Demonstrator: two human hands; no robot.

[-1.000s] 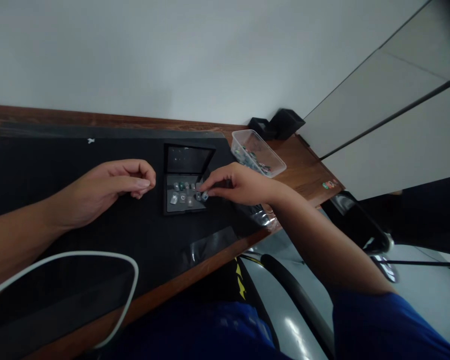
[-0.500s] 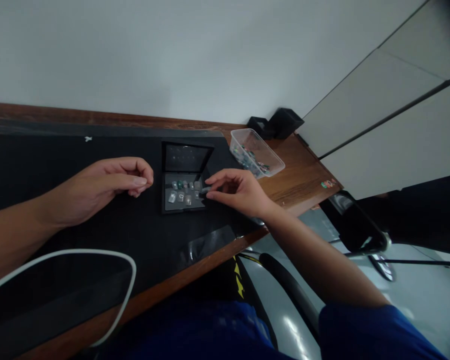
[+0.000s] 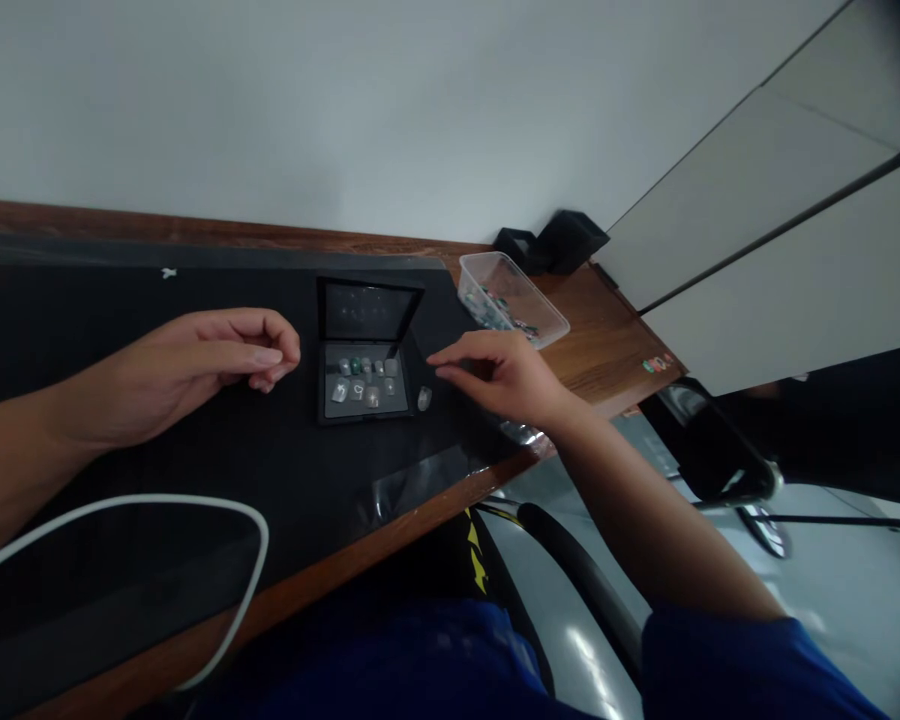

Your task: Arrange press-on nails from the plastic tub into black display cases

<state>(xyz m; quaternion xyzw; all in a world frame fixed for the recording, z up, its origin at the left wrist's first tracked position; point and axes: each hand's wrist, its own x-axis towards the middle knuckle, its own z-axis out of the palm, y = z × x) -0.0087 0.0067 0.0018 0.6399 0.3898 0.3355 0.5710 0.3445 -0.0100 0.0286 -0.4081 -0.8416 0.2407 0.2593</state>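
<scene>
A black box (image 3: pixel 322 385) stands on the dark mat with its hinged lid (image 3: pixel 367 312) raised. In its tray lie several small glossy pieces that look like press-on nails (image 3: pixel 373 397), mostly clear or pale, one of them green (image 3: pixel 355 366). One more clear nail (image 3: pixel 424 398) rests on the mat just right of the box. Above and right of that nail is my right hand (image 3: pixel 506 375), thumb and index slightly apart with nothing visible between them. My left hand (image 3: pixel 217 360) hovers left of the box, fingers curled and thumb pressed to the index; anything inside is hidden.
A clear plastic tub (image 3: pixel 551 335) of small colourful pieces stands behind my right hand, with black containers (image 3: pixel 570 240) at the wall. A white cable (image 3: pixel 195 500) loops at the lower left. A small white scrap (image 3: pixel 168 273) lies on the mat (image 3: pixel 67 310).
My right hand has drawn back to the right from the box edge and let go of the small piece at its fingertips. A nail now shows on the mat. My left hand stays curled.
</scene>
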